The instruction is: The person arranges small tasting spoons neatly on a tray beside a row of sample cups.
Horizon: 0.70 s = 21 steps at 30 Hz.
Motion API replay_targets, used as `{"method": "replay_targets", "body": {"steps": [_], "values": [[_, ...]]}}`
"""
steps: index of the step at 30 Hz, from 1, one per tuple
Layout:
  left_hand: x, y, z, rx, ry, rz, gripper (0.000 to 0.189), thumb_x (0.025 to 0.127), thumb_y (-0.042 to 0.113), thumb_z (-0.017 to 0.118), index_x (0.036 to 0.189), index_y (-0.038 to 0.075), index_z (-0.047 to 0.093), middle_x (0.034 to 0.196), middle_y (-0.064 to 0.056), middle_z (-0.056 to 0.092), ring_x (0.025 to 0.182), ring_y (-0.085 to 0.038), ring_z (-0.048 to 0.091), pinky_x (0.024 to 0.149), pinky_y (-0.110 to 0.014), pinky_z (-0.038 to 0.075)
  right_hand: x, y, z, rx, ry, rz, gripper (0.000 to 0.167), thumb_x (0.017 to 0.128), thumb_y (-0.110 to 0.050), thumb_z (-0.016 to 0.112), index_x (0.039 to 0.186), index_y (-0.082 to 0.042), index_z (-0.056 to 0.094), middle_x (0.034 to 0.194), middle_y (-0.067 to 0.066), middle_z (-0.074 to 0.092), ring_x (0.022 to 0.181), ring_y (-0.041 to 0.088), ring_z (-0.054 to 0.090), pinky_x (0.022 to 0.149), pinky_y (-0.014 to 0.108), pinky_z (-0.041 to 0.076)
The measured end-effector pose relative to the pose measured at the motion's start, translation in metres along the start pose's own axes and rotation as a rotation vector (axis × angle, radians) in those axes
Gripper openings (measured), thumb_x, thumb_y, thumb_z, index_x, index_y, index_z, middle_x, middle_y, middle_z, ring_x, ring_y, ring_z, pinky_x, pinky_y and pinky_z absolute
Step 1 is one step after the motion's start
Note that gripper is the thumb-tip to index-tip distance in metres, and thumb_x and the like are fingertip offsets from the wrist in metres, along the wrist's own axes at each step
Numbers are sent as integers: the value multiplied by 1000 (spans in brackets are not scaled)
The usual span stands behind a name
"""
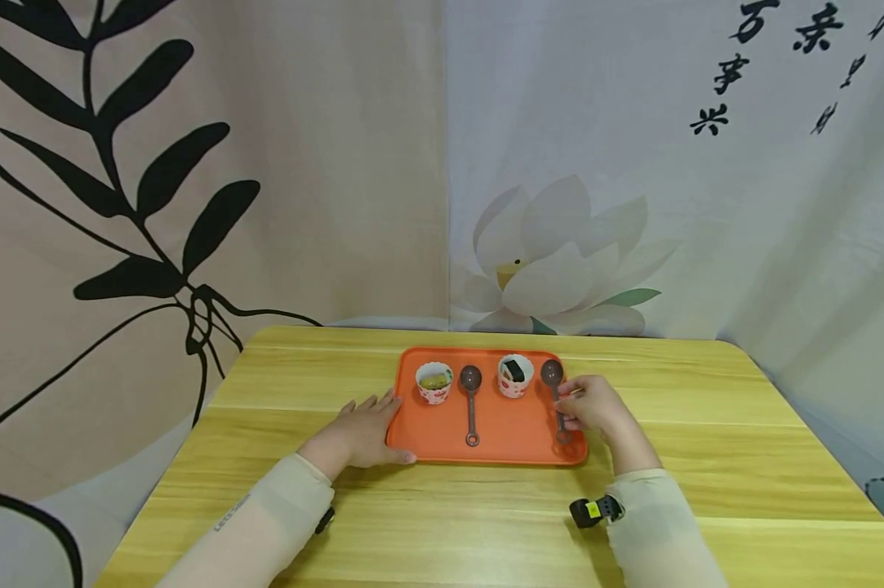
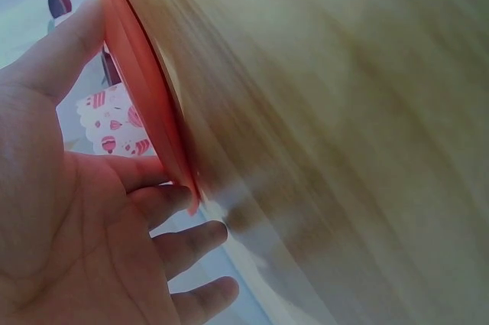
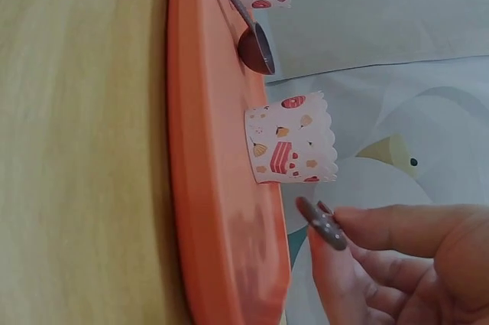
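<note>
My right hand (image 1: 596,404) pinches the handle of a dark brown spoon (image 1: 552,373) over the right end of an orange tray (image 1: 511,441). In the right wrist view, the held spoon's handle end (image 3: 328,232) sticks out from between thumb and fingers, raised from the tray. At the tray's left side, my left hand (image 1: 364,433) lies with extended, spread fingers, its thumb by the near edge. A second brown spoon (image 1: 471,380) lies mid-tray. Left of it stands a patterned paper cup (image 1: 434,395) with yellowish-green food; a similar cup (image 1: 514,389) to the right contains white and black food.
The tray rests on a wood-grain table (image 1: 449,523) near its far edge. Behind hangs a pale curtain (image 1: 339,163) printed with dark leaves, a lotus and characters. A small black camera (image 1: 594,511) is strapped at the right wrist.
</note>
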State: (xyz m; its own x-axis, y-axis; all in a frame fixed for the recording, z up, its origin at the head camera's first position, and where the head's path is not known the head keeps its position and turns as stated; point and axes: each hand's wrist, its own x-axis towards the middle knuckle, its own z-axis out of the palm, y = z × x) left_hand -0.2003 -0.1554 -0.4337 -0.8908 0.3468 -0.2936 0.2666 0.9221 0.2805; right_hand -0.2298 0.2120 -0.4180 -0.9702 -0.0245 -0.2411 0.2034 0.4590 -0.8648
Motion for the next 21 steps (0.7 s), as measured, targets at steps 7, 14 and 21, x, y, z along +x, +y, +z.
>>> {"method": "replay_targets", "body": {"steps": [7,14,21], "values": [[-1,0,-1,-9,-4,-1,104,84,65,69,158,5,27,165,-13,21,148,-43,23,117,-62,15,3,2,3,-13,-4,21,28,91,5,66,116,13,58,91,17,67,62,16,63,60,33,59],[-1,-1,-1,-7,-5,-2,104,84,65,69,158,4,28,165,-14,21,148,-43,23,117,-63,15,6,4,4,-15,-10,37,26,91,6,66,114,12,58,88,15,67,62,17,62,59,31,59],[0,0,-1,-12,-2,0,104,84,65,69,158,4,28,165,-14,21,148,-43,23,117,-63,15,10,7,7,-26,-9,50,23,91,5,66,112,10,58,84,13,63,61,16,61,58,31,59]]}}
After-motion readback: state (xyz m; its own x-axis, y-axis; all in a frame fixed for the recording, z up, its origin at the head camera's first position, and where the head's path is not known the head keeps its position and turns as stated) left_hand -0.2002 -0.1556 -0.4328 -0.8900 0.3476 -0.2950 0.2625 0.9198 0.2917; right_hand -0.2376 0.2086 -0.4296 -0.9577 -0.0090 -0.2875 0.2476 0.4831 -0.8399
